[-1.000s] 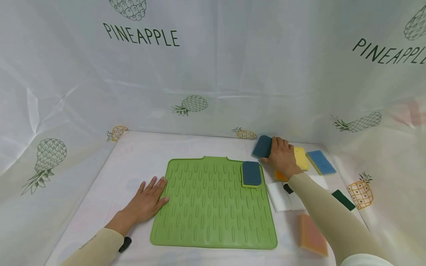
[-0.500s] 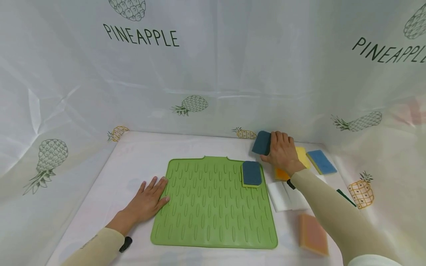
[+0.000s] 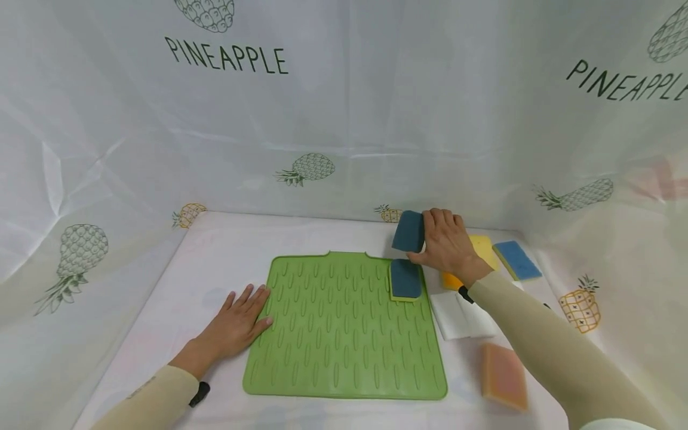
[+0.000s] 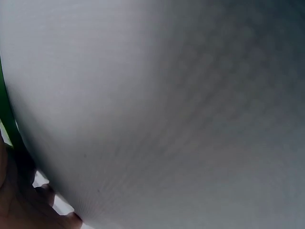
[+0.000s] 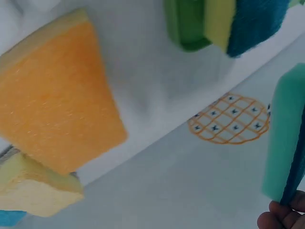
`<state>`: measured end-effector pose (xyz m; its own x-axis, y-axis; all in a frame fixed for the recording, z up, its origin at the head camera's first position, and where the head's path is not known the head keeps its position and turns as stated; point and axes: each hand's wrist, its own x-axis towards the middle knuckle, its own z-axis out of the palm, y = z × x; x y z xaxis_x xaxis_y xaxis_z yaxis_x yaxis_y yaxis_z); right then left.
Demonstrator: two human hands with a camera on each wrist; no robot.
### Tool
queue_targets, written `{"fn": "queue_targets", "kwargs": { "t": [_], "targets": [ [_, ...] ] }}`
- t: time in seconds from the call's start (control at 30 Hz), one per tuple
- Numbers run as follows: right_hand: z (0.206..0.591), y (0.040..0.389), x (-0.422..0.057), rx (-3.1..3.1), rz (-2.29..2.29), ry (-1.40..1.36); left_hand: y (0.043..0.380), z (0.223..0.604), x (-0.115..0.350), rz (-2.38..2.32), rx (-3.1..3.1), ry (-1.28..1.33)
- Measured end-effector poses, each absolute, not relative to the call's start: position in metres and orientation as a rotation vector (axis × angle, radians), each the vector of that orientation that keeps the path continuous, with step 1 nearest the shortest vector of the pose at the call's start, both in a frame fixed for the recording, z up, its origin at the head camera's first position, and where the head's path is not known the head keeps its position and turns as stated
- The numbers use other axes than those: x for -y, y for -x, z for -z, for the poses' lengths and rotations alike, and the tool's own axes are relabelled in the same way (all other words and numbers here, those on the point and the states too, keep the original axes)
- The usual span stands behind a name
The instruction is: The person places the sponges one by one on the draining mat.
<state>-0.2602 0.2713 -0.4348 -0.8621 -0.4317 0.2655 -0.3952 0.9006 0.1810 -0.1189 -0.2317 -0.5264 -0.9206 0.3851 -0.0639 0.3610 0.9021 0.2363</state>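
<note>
My right hand grips a scouring sponge by its right side, tilted up beyond the back right corner of the green ridged mat. In the right wrist view this sponge shows pale green foam and a dark blue scrubbing face, with fingertips pinching its lower end. A second sponge, dark blue over yellow foam, lies on the mat at its back right corner, just below the held one. My left hand lies flat with spread fingers at the mat's left edge. Cloth fills most of the left wrist view.
Right of the mat lie an orange sponge, a yellow sponge, a blue-topped sponge and white folded pieces. A peach-coloured sponge is nearer the front. A pineapple-print sheet rises behind the table.
The sponge in my right hand has been raised and tilted up, then carried left toward the mat's back right corner. My left hand has stayed in place.
</note>
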Motion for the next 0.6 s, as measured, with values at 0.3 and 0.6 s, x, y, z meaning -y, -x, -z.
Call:
{"fn": "queue_targets", "kwargs": {
  "t": [0.3, 0.6],
  "targets": [
    [0.428, 0.248, -0.243, 2.737, 0.130, -0.804, 0.120, 0.525, 0.230, -0.313, -2.973, -0.595],
    [0.433, 0.243, -0.219, 2.775, 0.088, -0.921, 0.121, 0.529, 0.231, -0.327, -2.973, -0.593]
  ]
}}
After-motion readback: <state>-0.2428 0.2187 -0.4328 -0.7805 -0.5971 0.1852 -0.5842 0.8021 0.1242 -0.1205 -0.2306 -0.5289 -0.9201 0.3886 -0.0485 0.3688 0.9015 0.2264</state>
